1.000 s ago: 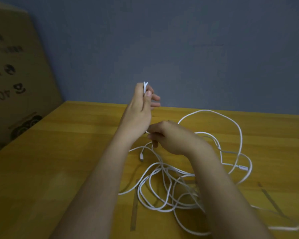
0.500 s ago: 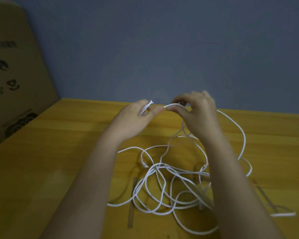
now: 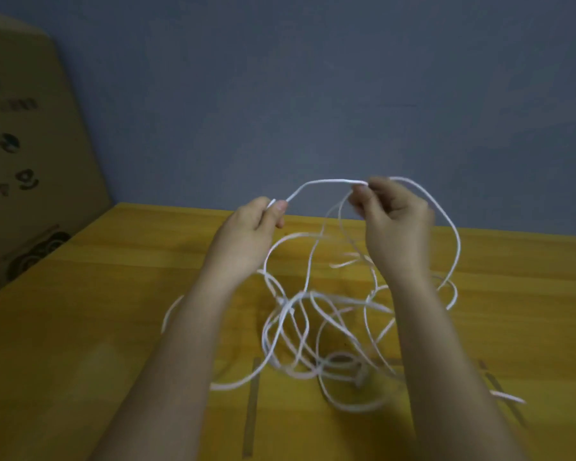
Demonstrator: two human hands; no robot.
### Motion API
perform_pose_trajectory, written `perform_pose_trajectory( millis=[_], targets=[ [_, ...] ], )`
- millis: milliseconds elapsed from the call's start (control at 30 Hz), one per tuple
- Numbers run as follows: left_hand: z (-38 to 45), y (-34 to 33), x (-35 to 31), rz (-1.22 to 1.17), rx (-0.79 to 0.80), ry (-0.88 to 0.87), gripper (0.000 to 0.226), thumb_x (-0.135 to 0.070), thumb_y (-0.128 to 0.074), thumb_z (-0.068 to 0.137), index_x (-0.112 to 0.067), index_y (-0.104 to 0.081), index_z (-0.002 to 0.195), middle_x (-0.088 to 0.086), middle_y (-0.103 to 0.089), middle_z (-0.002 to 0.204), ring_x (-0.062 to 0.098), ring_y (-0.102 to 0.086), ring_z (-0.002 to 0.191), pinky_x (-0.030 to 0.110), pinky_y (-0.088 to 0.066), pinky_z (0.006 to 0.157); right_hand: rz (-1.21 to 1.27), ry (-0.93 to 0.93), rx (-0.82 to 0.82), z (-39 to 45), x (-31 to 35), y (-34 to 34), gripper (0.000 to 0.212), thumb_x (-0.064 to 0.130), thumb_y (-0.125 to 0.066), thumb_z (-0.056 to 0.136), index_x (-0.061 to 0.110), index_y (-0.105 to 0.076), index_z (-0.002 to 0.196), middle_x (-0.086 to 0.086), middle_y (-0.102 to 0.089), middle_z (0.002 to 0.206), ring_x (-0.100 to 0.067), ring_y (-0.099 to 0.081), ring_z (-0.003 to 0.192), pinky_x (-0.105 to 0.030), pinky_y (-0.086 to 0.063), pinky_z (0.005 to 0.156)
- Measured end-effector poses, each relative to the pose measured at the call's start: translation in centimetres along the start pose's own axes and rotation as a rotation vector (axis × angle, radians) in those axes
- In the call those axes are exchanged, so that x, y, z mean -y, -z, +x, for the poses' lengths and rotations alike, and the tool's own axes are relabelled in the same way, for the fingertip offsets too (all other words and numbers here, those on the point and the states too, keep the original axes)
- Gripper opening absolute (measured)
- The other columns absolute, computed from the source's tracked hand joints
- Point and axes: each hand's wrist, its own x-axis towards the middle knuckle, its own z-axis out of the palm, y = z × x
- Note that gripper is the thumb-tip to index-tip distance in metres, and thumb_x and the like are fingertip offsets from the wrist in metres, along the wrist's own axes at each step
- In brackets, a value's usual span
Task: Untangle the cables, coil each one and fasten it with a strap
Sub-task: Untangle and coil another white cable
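The left hand [image 3: 246, 232] pinched one end of a white cable [image 3: 326, 182] between thumb and forefinger, and the right hand [image 3: 393, 221] gripped the same cable in curled fingertips, so that a short span arched between them, running left to right above the wooden table [image 3: 80, 294]. From the right hand the cable looped down into a loose white tangle [image 3: 313, 327] lying on the table between the forearms, blurred enough that I could not tell separate cables or connectors apart. A cardboard box [image 3: 24, 154], cut off at the left edge, stood against the grey wall [image 3: 313, 78].
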Motion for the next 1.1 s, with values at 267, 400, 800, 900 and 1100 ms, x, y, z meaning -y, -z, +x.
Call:
perform_pose_trajectory(
  millis=[267,400,800,900,1100],
  targets=[
    [-0.7,-0.2,-0.4,-0.029,0.197,0.04,0.029,-0.029,-0.042,0.101,-0.012,-0.051,0.123,-0.003,-0.059,0.111,0.009,-0.053,0.101,0.021,-0.034,0.084,-0.561,0.014,0.279,-0.1,-0.2,0.7,0.038,0.029,-0.054,0.097,0.019,-0.054,0.133,-0.007,-0.063,0.126,-0.026,-0.055,0.118,-0.033,-0.04,0.09],
    [-0.8,0.0,-0.9,-0.037,0.185,0.027,0.022,-0.032,-0.042,0.101,-0.022,-0.052,0.118,-0.021,-0.047,0.099,-0.004,-0.046,0.091,0.018,-0.03,0.08,-0.773,0.068,0.278,-0.3,-0.9,1.5,0.031,0.044,-0.054,0.094,0.021,-0.072,0.105,-0.007,-0.065,0.092,-0.031,-0.059,0.094,-0.032,-0.031,0.064],
    [-1.0,0.5,-2.4,-0.451,0.404,0.158,0.037,-0.036,-0.043,0.1,-0.019,-0.039,0.067,-0.012,-0.025,0.05,0.004,-0.02,0.04,0.019,-0.018,0.041,-0.58,0.23,0.238,-1.0,-2.1,0.1,0.023,0.032,-0.051,0.098,0.014,-0.065,0.093,-0.008,-0.064,0.081,-0.032,-0.058,0.079,-0.036,-0.038,0.06],
    [-0.9,0.8,-3.2,-0.821,0.401,0.226,0.036,-0.033,-0.038,0.101,-0.017,-0.041,0.069,-0.008,-0.022,0.051,0.003,-0.015,0.038,0.016,-0.01,0.037,-0.553,0.179,0.401,-1.1,-2.9,-0.1,0.022,0.031,-0.054,0.096,0.016,-0.067,0.087,-0.002,-0.059,0.076,-0.03,-0.056,0.079,-0.037,-0.041,0.064],
    [-0.8,0.1,-3.6,-0.958,0.216,0.246,0.024,-0.023,-0.035,0.104,-0.013,-0.048,0.087,-0.008,-0.048,0.056,0.005,-0.036,0.038,0.016,-0.029,0.041,-0.635,0.185,0.794,-2.6,-2.7,-1.9,0.017,0.038,-0.055,0.094,0.028,-0.069,0.096,-0.002,-0.065,0.082,-0.026,-0.056,0.082,-0.035,-0.042,0.071]
  ],
)
